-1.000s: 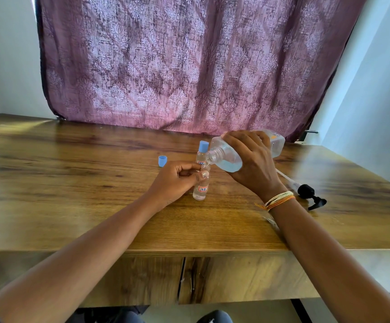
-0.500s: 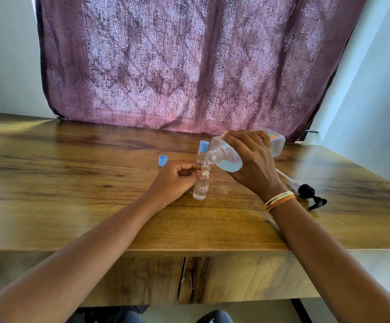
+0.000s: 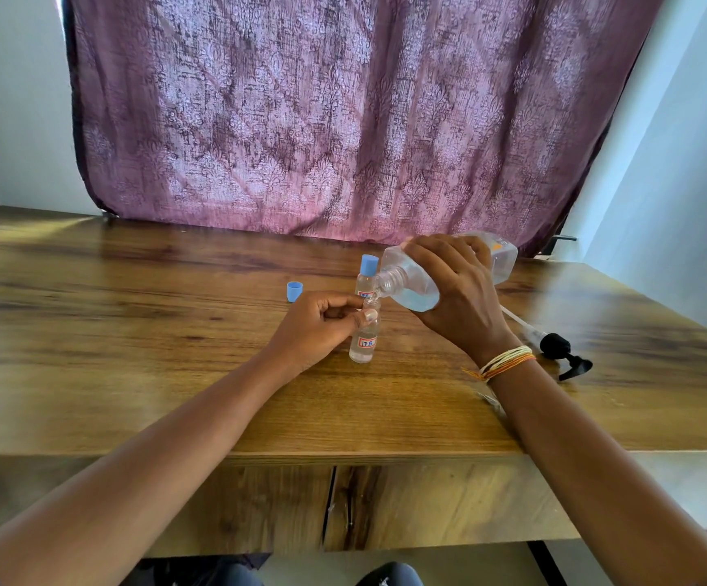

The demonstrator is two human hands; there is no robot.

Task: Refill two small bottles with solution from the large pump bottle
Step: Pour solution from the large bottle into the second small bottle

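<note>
My right hand [image 3: 455,296] grips the large clear bottle [image 3: 411,285], tipped on its side with its open neck over the mouth of a small uncapped bottle [image 3: 364,342]. That small bottle stands upright on the wooden table [image 3: 131,353], and my left hand [image 3: 315,327] pinches it near the top. Pale blue liquid pools at the large bottle's shoulder. Just behind stands a second small bottle [image 3: 366,277] with a blue cap on. A loose blue cap [image 3: 294,291] lies to the left.
The black pump head with its tube [image 3: 554,346] lies on the table right of my right wrist. A purple patterned curtain [image 3: 343,120] hangs behind the table. The table's front edge runs under my forearms.
</note>
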